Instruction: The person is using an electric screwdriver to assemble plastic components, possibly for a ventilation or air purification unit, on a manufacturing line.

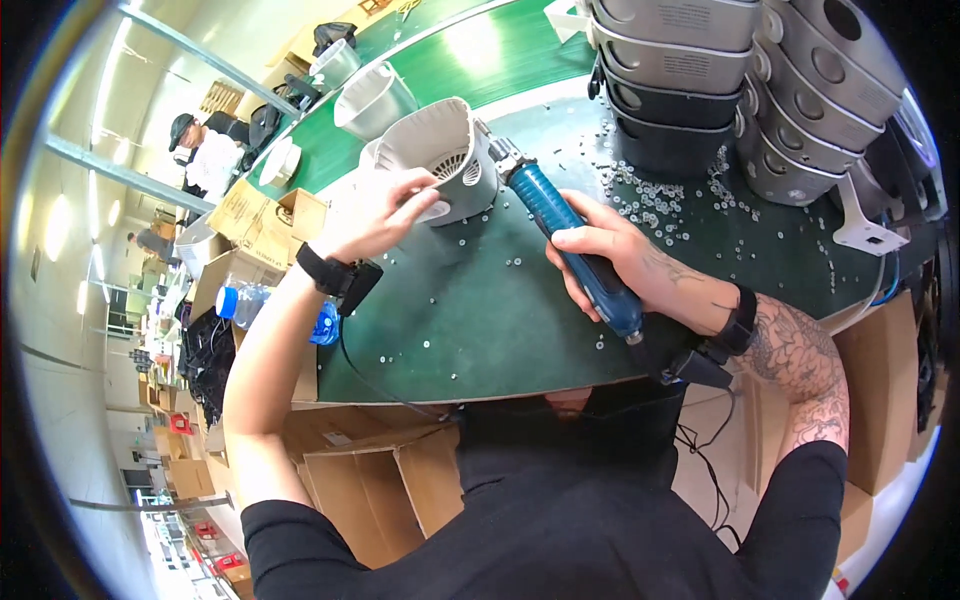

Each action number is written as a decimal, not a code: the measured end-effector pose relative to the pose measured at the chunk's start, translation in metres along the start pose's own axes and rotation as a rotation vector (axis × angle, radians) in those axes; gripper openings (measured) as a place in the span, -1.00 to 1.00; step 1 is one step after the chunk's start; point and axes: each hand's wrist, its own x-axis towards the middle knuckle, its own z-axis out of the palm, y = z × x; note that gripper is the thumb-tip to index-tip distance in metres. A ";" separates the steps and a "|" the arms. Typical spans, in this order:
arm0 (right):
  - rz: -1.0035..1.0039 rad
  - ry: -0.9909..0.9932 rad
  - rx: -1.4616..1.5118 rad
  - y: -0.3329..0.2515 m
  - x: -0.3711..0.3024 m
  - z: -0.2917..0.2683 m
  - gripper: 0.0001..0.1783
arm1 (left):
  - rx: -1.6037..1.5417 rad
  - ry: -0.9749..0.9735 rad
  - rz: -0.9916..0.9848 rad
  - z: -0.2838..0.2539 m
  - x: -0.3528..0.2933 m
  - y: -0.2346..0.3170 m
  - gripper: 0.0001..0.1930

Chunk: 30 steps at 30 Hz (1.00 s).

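Note:
A grey plastic housing (467, 196) with a vented grille inside stands on the green work table (450, 300). My left hand (385, 212) grips its near left side, thumb and forefinger slightly apart by a round boss; the other fingertips are partly hidden. In my right hand (603, 250) is a blue electric screwdriver (548, 203), held along its body with its cord end toward me. The tool's metal head points up and left, beside the housing's right wall; I cannot tell whether they touch. Both wrists wear black straps with small devices.
Stacked grey and black housings (675, 75) rise at the back right, with small pale washers or nuts (650, 195) scattered before them. More light housings (375, 100) stand on the green conveyor (470, 50). Cardboard boxes (250, 225) and a blue-capped bottle (240, 303) are left. Another person (210, 155) is farther off.

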 end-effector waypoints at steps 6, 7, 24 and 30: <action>0.019 -0.068 -0.003 0.002 0.000 0.002 -0.39 | -0.366 -0.032 -0.215 -0.007 0.025 -0.016 -0.68; 0.061 -0.081 -0.032 0.002 -0.001 0.004 -0.41 | -0.367 -0.034 -0.214 -0.006 0.030 -0.018 -0.68; 0.168 -0.112 -0.141 0.007 0.003 0.001 -0.47 | -0.332 0.005 -0.266 0.006 0.045 -0.014 -0.65; 0.180 -0.103 -0.128 0.007 0.004 0.002 -0.41 | -0.401 0.089 -0.280 0.017 0.040 -0.019 -0.68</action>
